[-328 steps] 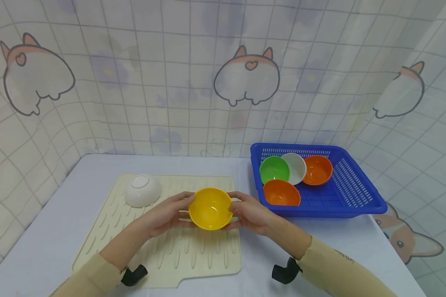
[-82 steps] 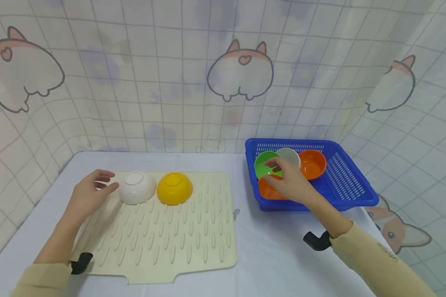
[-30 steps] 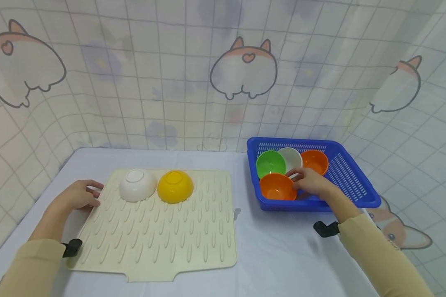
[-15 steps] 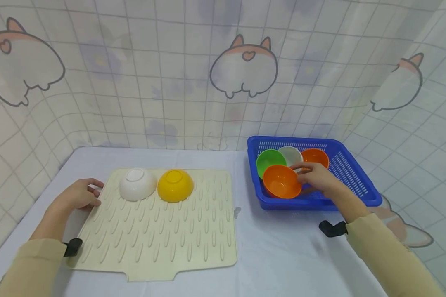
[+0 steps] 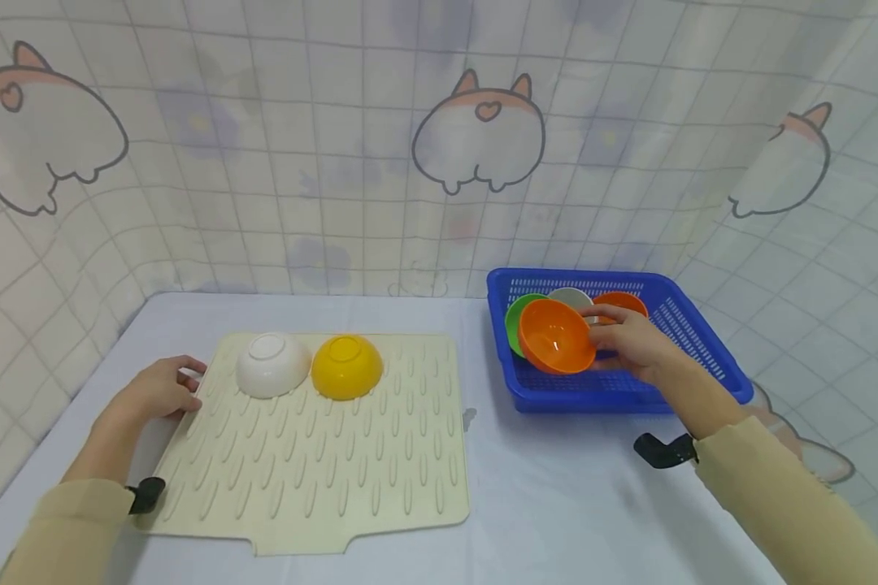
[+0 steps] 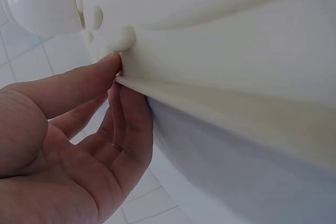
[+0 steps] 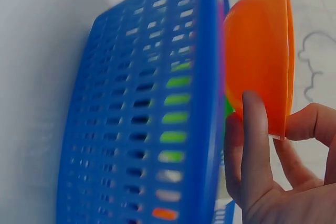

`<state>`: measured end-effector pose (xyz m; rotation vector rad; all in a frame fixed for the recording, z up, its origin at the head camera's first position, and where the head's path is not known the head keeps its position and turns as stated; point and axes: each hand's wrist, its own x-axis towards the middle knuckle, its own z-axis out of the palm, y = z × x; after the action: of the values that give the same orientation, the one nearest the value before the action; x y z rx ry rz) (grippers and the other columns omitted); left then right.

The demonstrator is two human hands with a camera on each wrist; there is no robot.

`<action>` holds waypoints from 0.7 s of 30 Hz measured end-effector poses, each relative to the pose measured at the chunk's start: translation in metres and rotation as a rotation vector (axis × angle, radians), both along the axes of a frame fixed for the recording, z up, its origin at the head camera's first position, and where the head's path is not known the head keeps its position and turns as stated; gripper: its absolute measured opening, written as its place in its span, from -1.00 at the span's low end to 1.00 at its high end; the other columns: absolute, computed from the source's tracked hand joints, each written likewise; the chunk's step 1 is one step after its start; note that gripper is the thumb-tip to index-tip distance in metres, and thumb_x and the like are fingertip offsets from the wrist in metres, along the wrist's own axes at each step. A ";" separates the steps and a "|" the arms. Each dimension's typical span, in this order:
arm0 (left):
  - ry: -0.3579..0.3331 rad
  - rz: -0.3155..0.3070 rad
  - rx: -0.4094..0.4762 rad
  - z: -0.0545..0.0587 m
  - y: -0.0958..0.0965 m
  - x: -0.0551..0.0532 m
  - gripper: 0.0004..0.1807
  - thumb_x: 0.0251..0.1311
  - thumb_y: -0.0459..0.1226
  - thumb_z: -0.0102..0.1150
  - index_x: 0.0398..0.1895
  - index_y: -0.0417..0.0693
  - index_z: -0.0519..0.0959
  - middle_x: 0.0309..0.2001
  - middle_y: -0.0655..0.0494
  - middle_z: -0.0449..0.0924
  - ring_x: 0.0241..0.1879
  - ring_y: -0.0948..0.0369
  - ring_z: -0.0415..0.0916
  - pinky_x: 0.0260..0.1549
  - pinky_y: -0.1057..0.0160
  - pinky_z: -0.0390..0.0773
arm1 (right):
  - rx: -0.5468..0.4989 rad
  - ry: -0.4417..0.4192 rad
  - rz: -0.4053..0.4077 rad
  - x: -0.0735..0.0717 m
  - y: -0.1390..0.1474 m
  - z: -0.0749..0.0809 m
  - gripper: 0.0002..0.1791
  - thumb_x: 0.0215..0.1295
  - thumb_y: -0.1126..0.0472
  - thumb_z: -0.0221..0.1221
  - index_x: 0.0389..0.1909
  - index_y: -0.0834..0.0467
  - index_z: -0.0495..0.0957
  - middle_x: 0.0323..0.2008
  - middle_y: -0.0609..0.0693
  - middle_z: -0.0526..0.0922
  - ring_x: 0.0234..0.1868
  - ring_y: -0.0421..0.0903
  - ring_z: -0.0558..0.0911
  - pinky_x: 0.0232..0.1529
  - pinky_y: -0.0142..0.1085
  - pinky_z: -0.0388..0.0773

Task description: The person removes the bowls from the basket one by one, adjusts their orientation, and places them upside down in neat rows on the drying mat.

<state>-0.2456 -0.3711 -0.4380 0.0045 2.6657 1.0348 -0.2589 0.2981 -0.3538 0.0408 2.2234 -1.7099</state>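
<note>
- Nearest, the mat [image 5: 322, 455] lies on the table [image 5: 541, 504]; its ribbed front and its right part carry no bowl.
- At the mat's left edge is the left hand [image 5: 157, 387]; its grip is closed on this edge, thumb above and fingers below.
- On the mat's back left part, the white bowl [image 5: 273, 367] and the yellow bowl [image 5: 347, 370] are set upside down, side by side. These two I judge as done.
- The right hand [image 5: 629, 341] has its grip clamped on the rim of the orange bowl [image 5: 556, 337]. This bowl is lifted and tilted above the front left part of the basket [image 5: 593, 400], so I would call it half done.
- In the basket, behind the lifted one, are the green bowl [image 5: 513, 325], the other white bowl [image 5: 571, 297] and the other orange bowl [image 5: 624, 302]. These three seem to be what is left, so less than half is finished.
- Farthest hangs the curtain [image 5: 366, 227], with squares and animal drawings.
</note>
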 end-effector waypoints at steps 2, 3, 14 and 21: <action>0.010 0.005 0.004 -0.001 -0.001 0.001 -0.38 0.08 -0.57 0.27 0.20 -0.61 0.26 -0.27 -0.12 0.44 -0.39 0.13 0.46 -0.46 0.23 0.61 | -0.017 0.008 0.020 0.002 -0.004 0.004 -0.38 0.51 0.27 0.14 0.48 0.28 0.18 -0.12 0.05 0.60 -0.18 -0.05 0.70 -0.09 -0.14 0.71; 0.014 0.003 0.011 -0.001 -0.002 0.002 -0.38 0.08 -0.56 0.27 0.21 -0.61 0.26 -0.26 -0.13 0.44 -0.38 0.12 0.46 -0.45 0.22 0.61 | -0.030 0.009 0.030 0.003 -0.006 0.006 -0.39 0.51 0.28 0.13 0.48 0.28 0.17 -0.12 0.05 0.60 -0.18 -0.05 0.70 -0.08 -0.13 0.71; 0.026 -0.001 0.029 -0.005 -0.003 0.009 -0.35 0.10 -0.52 0.27 0.24 -0.61 0.26 -0.21 -0.16 0.47 -0.36 0.11 0.49 -0.43 0.20 0.64 | -0.098 -0.018 0.091 0.016 -0.037 0.022 -0.34 0.44 0.40 0.10 0.47 0.29 0.08 0.09 0.18 0.52 -0.06 0.02 0.70 0.00 0.00 0.67; 0.061 -0.003 -0.008 -0.001 0.001 0.012 -0.36 0.05 -0.54 0.25 0.22 -0.63 0.28 -0.24 -0.18 0.48 -0.41 0.12 0.48 -0.47 0.22 0.59 | -0.112 -0.023 0.108 0.022 -0.057 0.029 -0.35 0.43 0.43 0.10 0.47 0.23 0.11 0.25 0.32 0.38 -0.03 0.09 0.68 0.00 0.02 0.67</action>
<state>-0.2335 -0.3702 -0.4389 0.0394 2.7237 1.0398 -0.2366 0.2414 -0.3246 -0.0842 2.0698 -1.7631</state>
